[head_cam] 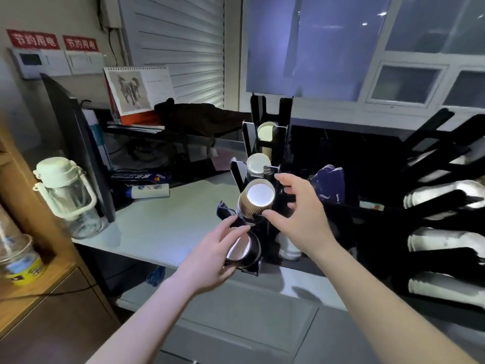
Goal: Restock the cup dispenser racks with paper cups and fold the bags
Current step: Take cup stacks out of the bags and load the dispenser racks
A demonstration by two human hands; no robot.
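Paper cups are loaded bottom-outward into a black tiered dispenser rack standing at the centre of the bench, so that each sloping channel feeds its stack toward the front opening. At 9 o'clock from the rack, well apart from it, a lidded clear bottle stands upright beside a dark monitor; both are outside the work area. The left hand reaches the lowest tier at 7 o'clock of the rack, its grip curled around a dark cup stack with the fingertips over the channel's front lip; this hold appears intended to seat or steady the stack in its channel. Directly above, at 12 o'clock from that stack, a brown ribbed cup stack lies in the next tier with its white base facing the camera. The right hand sits at 3 o'clock of this stack, its grip wide, thumb touching the stack's lower edge and fingers spread over the rack's side wall, probably to brace the frame while the stack is aligned. Two upper tiers each show a pale cup base. At 3 o'clock, well apart, a second rack holds white cup stacks. No bags can be identified.
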